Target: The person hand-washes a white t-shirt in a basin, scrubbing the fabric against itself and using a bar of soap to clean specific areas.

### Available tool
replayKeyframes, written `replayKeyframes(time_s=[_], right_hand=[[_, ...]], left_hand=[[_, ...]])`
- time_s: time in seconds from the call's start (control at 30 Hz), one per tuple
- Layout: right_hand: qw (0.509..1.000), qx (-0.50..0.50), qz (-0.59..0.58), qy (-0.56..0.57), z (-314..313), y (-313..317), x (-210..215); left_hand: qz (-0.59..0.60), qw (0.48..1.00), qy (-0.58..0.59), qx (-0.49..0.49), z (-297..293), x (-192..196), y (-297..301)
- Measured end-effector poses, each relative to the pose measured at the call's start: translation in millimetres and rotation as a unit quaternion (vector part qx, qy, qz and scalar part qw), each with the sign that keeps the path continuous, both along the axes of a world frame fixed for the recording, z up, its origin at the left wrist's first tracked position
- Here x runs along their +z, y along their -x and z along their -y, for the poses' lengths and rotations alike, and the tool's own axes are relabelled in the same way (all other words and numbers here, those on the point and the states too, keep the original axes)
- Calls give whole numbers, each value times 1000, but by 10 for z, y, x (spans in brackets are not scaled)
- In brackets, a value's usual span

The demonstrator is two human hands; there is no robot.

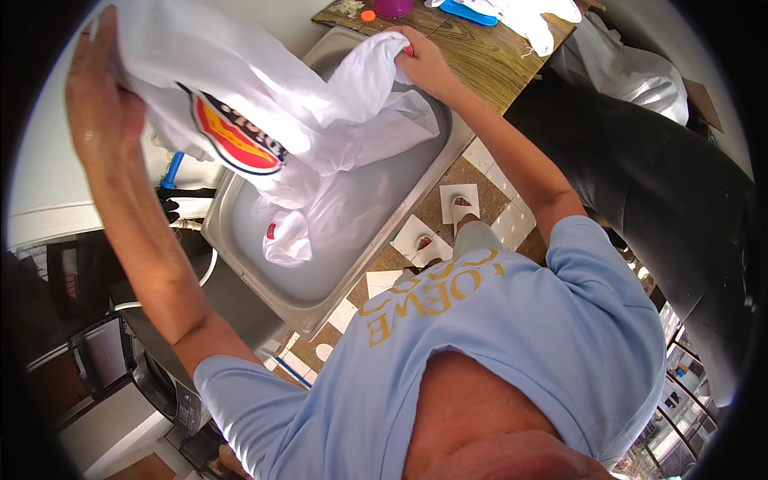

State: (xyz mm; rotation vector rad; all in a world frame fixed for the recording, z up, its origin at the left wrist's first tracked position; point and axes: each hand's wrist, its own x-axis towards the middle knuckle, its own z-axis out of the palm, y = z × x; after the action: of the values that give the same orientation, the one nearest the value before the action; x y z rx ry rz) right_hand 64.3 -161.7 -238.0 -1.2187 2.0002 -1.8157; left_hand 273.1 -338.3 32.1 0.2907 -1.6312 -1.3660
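Head view: a wooden desk (496,68) stands just beside the far right of a grey tub (378,258), carrying an orange cap (367,15), a purple container (392,7), a blue item (469,11) and white cloth (528,18). Right of the desk, a broad black cover (648,196) drapes down, with a white bag (620,68) behind it. On the left are a blue pipe piece (172,170) near the wall and a pale hose (210,270) curving beside the tub. Sandalled feet (460,210) stand on the tiled floor (512,226). A raised white garment (240,68) with a red, yellow and black emblem blocks the view of much of the tub's far left side.

The tub holds cloudy water (308,282); the garment's lower part hangs into it, a cuff with a red tag near the surface. The right hand (424,66) has its fingers closed around a bunched end of the garment above the rim. The left hand (106,116) is against its upper left edge; cloth hides part of those fingers, so I cannot tell how far they close.
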Motion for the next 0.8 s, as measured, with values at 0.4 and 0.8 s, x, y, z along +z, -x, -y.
replayKeyframes(time_s=[0.4, 0.8], right_hand=[[822, 126, -336, -441, 641, -494, -989], [549, 354, -570, -498, 1149, -208, -850]], left_hand=[[7, 949, -315, 14, -317, -3236, 28], [-20, 899, -438, -18, -366, -3498, -2]])
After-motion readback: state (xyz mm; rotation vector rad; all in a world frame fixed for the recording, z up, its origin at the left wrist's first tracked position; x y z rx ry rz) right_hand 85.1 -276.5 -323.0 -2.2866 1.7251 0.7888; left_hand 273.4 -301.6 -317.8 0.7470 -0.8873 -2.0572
